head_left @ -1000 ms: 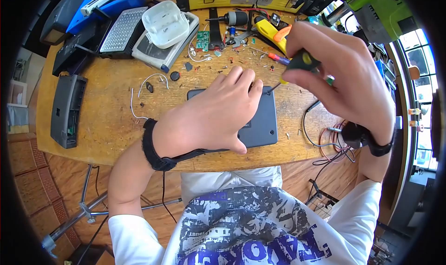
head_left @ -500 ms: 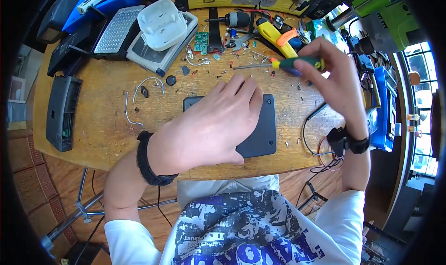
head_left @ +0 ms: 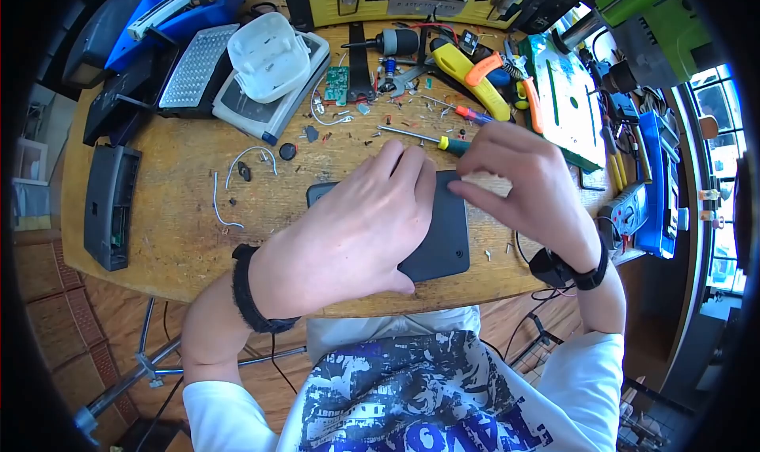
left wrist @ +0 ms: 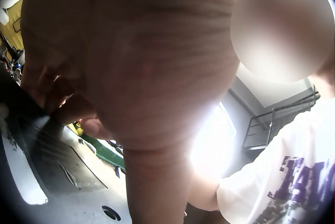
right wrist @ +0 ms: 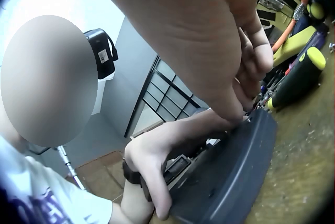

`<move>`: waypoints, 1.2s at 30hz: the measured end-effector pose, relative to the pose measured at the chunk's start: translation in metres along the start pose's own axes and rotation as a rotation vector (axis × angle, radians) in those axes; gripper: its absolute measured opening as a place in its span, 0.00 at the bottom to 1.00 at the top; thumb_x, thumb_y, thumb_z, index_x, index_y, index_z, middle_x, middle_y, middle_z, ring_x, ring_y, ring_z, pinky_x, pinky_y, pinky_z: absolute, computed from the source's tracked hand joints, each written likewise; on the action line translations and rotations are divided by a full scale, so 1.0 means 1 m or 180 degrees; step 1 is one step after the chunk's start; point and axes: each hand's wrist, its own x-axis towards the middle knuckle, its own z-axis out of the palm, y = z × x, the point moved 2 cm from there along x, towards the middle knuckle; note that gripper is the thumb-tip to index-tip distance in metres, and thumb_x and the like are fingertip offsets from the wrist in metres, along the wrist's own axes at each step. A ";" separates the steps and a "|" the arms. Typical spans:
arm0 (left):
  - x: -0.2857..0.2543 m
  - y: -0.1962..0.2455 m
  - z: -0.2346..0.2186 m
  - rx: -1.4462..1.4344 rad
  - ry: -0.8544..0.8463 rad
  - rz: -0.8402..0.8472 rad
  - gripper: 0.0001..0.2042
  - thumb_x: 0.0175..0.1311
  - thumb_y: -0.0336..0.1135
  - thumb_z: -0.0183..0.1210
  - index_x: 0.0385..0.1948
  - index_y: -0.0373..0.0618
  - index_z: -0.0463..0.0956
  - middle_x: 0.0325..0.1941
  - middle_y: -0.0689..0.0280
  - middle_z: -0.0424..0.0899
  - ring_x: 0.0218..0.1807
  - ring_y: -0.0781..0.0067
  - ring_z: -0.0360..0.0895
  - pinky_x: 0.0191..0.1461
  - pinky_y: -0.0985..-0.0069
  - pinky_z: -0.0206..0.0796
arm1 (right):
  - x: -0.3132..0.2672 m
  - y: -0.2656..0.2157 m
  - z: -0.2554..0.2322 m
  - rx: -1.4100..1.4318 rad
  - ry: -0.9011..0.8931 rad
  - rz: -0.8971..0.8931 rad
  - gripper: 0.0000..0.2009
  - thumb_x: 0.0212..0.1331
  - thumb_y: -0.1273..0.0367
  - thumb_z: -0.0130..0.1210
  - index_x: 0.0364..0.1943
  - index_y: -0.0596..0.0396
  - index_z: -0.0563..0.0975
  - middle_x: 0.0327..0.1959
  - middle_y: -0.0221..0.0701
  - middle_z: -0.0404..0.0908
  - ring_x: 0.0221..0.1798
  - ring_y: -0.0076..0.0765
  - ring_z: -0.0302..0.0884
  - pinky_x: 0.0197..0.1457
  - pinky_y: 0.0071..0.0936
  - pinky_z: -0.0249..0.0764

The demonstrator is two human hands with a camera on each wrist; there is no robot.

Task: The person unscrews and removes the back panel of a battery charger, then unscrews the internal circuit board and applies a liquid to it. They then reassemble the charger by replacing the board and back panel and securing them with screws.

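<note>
A flat black plastic case (head_left: 442, 229) lies on the wooden table in front of the person. My left hand (head_left: 340, 234) rests across it, its thumb at the near edge and fingers over the far part. Bent fingers of my right hand (head_left: 524, 184) come down at the case's far right corner, thumb tip right at it. I cannot tell whether anything is pinched there. A screwdriver (head_left: 454, 145) with a green and yellow handle lies just beyond the case, apart from the right palm. A screw hole (head_left: 459, 254) shows at the near right corner.
Behind lie a green circuit board (head_left: 336, 84), yellow-handled tool (head_left: 471, 80), pliers with orange grips (head_left: 532, 104) and scattered small bits. A white container (head_left: 269, 56) sits on a grey device at the back left. A black housing (head_left: 109, 207) stands far left, a multimeter (head_left: 628, 212) far right.
The right hand first held the screwdriver at the case's far right corner, then lifted it away and laid it on the table. Now it is back at that corner. The left hand stays on the case.
</note>
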 end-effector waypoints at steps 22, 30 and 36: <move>0.000 0.000 0.004 0.0119 0.0142 -0.0047 0.44 0.39 0.45 0.85 0.54 0.19 0.74 0.57 0.50 0.76 0.62 0.50 0.71 0.70 0.60 0.72 | 0.011 -0.018 0.011 -0.0398 -0.0520 0.0223 0.07 0.58 0.73 0.64 0.35 0.62 0.79 0.36 0.41 0.79 0.40 0.55 0.83 0.46 0.46 0.81; -0.002 0.002 0.003 0.0209 0.0118 -0.0092 0.43 0.40 0.45 0.85 0.54 0.19 0.75 0.58 0.50 0.76 0.63 0.50 0.72 0.67 0.61 0.75 | 0.023 -0.017 0.007 -0.0902 -0.0924 -0.0194 0.08 0.56 0.72 0.62 0.34 0.63 0.77 0.34 0.41 0.80 0.38 0.52 0.84 0.46 0.44 0.82; -0.002 0.004 0.002 0.0125 0.0059 -0.0172 0.42 0.40 0.44 0.86 0.53 0.21 0.75 0.58 0.50 0.76 0.63 0.51 0.73 0.68 0.62 0.76 | 0.028 -0.019 0.012 -0.1176 -0.1270 -0.0108 0.12 0.50 0.72 0.66 0.35 0.59 0.75 0.33 0.39 0.78 0.38 0.53 0.83 0.43 0.46 0.80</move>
